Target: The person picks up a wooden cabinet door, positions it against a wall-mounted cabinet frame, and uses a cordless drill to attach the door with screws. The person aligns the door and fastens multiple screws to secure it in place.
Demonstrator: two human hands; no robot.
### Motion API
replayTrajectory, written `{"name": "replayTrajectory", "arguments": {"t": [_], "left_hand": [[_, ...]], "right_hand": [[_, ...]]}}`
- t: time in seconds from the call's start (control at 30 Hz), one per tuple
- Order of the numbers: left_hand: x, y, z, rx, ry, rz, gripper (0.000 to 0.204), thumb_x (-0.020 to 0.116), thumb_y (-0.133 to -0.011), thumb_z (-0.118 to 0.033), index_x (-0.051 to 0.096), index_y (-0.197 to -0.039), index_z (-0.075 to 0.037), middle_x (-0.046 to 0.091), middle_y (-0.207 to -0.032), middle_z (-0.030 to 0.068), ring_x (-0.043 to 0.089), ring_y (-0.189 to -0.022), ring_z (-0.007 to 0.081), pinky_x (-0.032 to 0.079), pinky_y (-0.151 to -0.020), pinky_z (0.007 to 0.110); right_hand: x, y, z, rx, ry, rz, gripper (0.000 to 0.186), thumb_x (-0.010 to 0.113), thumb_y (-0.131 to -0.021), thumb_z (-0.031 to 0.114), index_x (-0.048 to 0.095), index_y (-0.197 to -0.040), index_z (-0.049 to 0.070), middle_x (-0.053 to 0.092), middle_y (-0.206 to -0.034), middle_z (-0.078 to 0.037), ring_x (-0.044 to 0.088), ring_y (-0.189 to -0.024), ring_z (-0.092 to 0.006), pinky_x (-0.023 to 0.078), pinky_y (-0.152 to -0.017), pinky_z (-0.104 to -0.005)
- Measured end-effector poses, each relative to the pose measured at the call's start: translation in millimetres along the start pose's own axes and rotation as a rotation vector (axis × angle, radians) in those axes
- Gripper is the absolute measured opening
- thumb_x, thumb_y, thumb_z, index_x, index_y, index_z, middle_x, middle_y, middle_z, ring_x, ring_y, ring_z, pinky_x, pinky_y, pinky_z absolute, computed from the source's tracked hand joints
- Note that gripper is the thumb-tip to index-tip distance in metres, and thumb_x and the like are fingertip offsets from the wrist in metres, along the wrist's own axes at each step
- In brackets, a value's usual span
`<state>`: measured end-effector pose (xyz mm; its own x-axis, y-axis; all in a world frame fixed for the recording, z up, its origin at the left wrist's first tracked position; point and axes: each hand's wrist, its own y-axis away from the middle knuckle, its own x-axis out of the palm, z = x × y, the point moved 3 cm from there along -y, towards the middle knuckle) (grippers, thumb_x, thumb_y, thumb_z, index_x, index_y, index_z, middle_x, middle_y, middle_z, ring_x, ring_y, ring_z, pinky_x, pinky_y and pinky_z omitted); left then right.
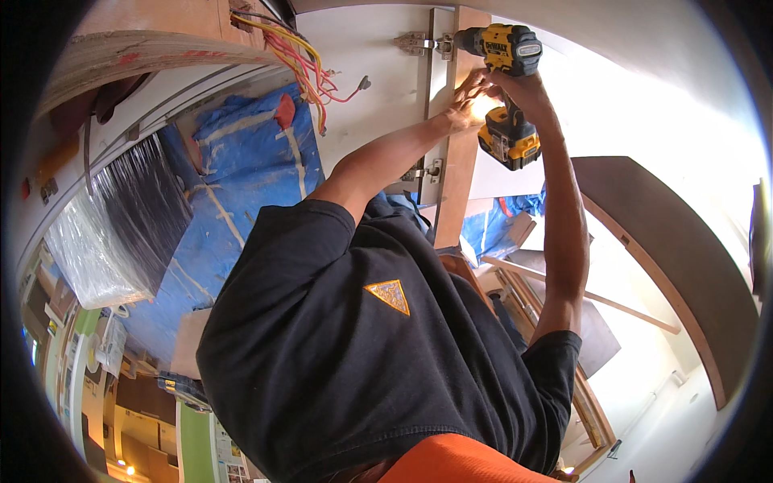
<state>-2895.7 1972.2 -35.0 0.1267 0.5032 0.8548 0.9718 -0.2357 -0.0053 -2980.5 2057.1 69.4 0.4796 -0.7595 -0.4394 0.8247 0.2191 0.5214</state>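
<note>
My right hand (519, 90) is wrapped round the grip of a yellow and black cordless drill (512, 50). The drill lies sideways, its chuck pointing left at the upper end of a wooden strip (456, 189). Against that strip rests my left hand (465, 103), fingers stretched toward the drill, just below the chuck. A bright glow falls between both hands. Beside the chuck, a metal hinge (413, 43) joins a white panel (366, 88) to the strip's side; a second hinge (435, 171) shows lower down. The drill tip is hidden.
Loose yellow and red wires (299, 56) hang at the upper left, near a curved wooden edge (153, 44). Blue taped sheeting (241, 161) and a plastic-wrapped item (105, 241) lie at left. A curved dark panel (684, 241) stands at right.
</note>
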Motion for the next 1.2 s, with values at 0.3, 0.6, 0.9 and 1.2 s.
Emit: {"name": "replayTrajectory", "arguments": {"t": [0.3, 0.6, 0.9, 1.2], "left_hand": [[-8, -32, 27, 0.344, -1.641, 0.242, 0.029, 0.063, -0.084, -0.022, 0.07, -0.112, -0.019, 0.065, -0.123, 0.003, 0.046, -0.131, 0.0231, 0.019, -0.12, 0.047], [3, -27, 32, 0.484, -0.319, -0.056, 0.025, 0.065, -0.084, -0.029, 0.072, -0.106, -0.02, 0.069, -0.114, 0.0035, 0.057, -0.116, 0.0205, 0.022, -0.119, 0.045], [-10, -38, 51, 0.478, -1.991, 0.337, 0.032, 0.061, -0.087, -0.032, 0.063, -0.117, -0.022, 0.061, -0.126, -0.0002, 0.049, -0.126, 0.0214, 0.024, -0.116, 0.05], [-5, -31, 32, 0.253, -1.297, 0.028, 0.054, 0.072, -0.077, -0.017, 0.057, -0.129, -0.016, 0.048, -0.142, 0.0023, 0.038, -0.136, 0.0235, 0.036, -0.115, 0.038]], "right_hand": [[-22, -5, 13, 0.088, -0.046, -0.037, 0.036, 0.072, -0.086, 0.015, 0.062, -0.116, -0.002, 0.072, -0.101, -0.012, 0.072, -0.08, -0.0208, 0.058, -0.068, -0.0285], [-24, 20, 6, 0.061, -0.135, -0.155, 0.027, 0.073, -0.084, 0.018, 0.066, -0.101, -0.001, 0.07, -0.078, -0.007, 0.069, -0.07, -0.0144, 0.055, -0.06, -0.0266], [-24, 15, -21, 0.05, -0.035, -0.063, 0.032, 0.071, -0.088, 0.019, 0.066, -0.113, -0.001, 0.073, -0.098, -0.009, 0.072, -0.082, -0.0167, 0.057, -0.071, -0.028], [-29, -4, -8, -0.004, 0.075, 0.046, 0.033, 0.072, -0.086, 0.019, 0.064, -0.112, -0.001, 0.072, -0.093, -0.01, 0.072, -0.078, -0.0164, 0.057, -0.069, -0.0283]]}}
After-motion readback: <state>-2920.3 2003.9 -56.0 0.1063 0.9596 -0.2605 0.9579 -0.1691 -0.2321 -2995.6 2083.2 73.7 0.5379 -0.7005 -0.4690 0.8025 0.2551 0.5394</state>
